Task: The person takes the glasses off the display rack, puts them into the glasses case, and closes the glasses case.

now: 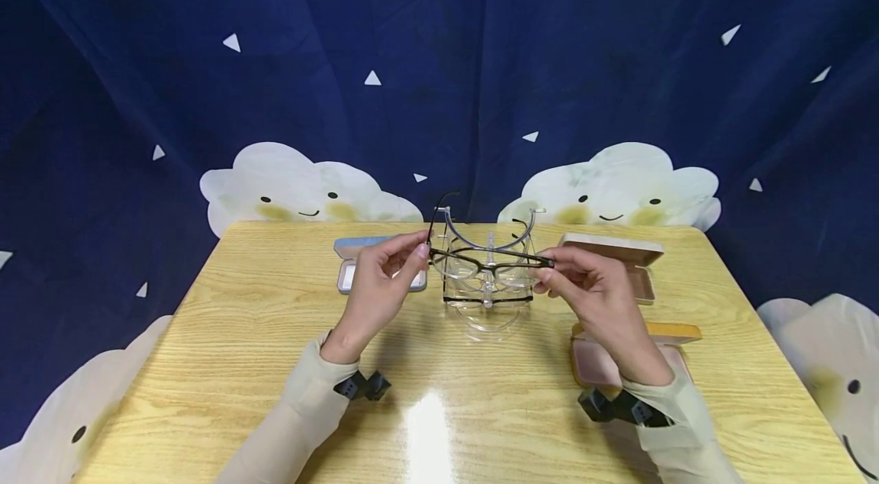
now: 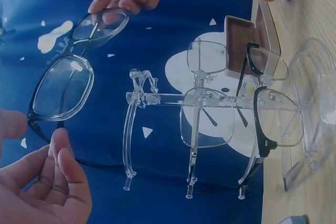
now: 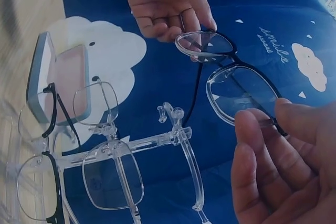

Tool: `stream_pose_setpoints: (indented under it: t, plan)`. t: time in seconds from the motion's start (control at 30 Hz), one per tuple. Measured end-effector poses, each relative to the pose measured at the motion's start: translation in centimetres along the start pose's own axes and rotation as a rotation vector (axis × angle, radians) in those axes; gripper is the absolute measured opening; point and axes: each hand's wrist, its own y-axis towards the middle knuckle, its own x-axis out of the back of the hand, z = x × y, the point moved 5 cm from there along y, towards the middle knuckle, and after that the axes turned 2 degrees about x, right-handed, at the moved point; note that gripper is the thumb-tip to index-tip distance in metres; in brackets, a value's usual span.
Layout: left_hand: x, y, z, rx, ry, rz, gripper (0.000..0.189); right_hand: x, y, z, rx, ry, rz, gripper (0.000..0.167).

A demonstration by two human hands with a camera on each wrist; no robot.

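Black-framed eyeglasses [image 1: 489, 266] are held up between both hands, in front of a clear display stand [image 2: 168, 99]. My left hand [image 1: 381, 278] pinches one end of the frame near the hinge, with that temple arm pointing away. At the opposite end my right hand [image 1: 604, 293] pinches the other hinge corner between thumb and fingers. On the stand rest two more pairs: thin wire-rimmed glasses [image 2: 231, 129] on the middle tier and half-rimmed dark glasses [image 2: 261, 124] on the lower one. The stand's top tier carries no glasses.
A blue glasses case [image 1: 346, 251] lies open behind my left hand. To the right stand an open white-lidded case [image 1: 611, 246] and an open orange case [image 1: 676, 333], partly covered by my right arm. Behind the wooden table [image 1: 226, 362] hangs a dark blue curtain [image 1: 439, 33].
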Motion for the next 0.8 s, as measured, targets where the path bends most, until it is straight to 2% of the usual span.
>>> stream_pose_setpoints:
  t: [0.2,0.6,0.8]
  plan:
    - [-0.07,-0.13,-0.3,-0.017,-0.029,-0.005,0.032,0.19,-0.16,0.28,-0.023,0.069,0.005,0.022]
    - [-0.15,-0.31,-0.37,-0.056,-0.017,-0.012,0.035,0.13,-0.15,0.56,-0.043,0.077,0.013,0.022]
    - [-0.2,-0.33,-0.47,-0.067,-0.017,-0.013,0.036,0.22,-0.17,0.48,-0.06,0.039,0.009,0.021]
